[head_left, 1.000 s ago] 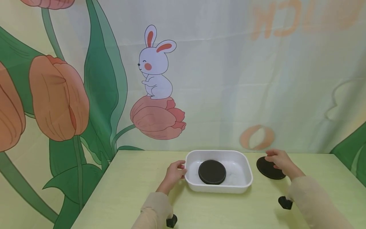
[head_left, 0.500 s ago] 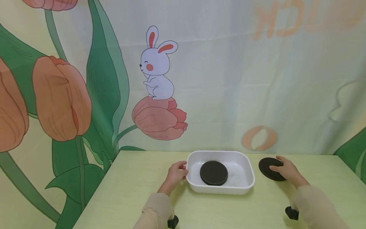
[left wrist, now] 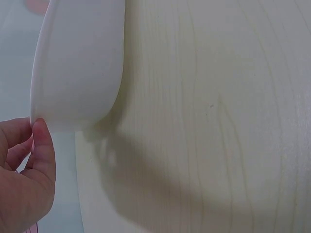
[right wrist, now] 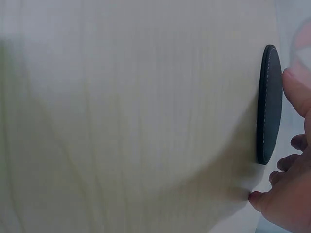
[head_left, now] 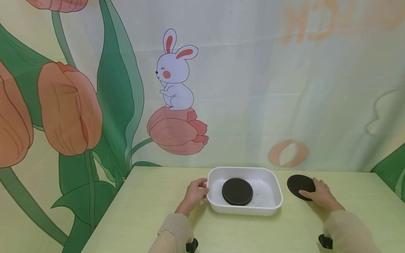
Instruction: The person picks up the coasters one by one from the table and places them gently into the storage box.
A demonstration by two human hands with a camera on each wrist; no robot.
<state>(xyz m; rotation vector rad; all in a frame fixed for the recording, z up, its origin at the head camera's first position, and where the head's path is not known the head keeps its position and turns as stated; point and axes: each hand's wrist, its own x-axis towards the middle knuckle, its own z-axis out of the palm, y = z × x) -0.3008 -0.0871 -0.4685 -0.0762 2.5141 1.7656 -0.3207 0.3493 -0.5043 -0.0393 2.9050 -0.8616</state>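
A white rectangular tray (head_left: pixel 245 210) with rounded corners and raised sides stands on the table. My left hand (head_left: pixel 193 194) pinches its left rim between thumb and fingers, plain in the left wrist view, where the tray's outer wall (left wrist: pixel 82 63) shows. Inside the tray lies a round black coaster (head_left: pixel 237 191). Another black coaster (head_left: pixel 299 184), with pale stitching round its edge in the right wrist view, lies flat to the tray's right. Over that coaster's right side is my right hand (head_left: pixel 321 195); its thumb is at the coaster, the other fingers spread beyond its edge.
The pale yellow-green wooden table (head_left: pixel 142 211) ends at the back against a printed curtain (head_left: pixel 237 88) with tulips and a rabbit. Black wrist devices (head_left: pixel 325 241) hang below both sleeves.
My right hand has moved right and lowered from above the right coaster to its right edge. The left hand keeps its hold on the tray's rim. The head view has shifted slightly.
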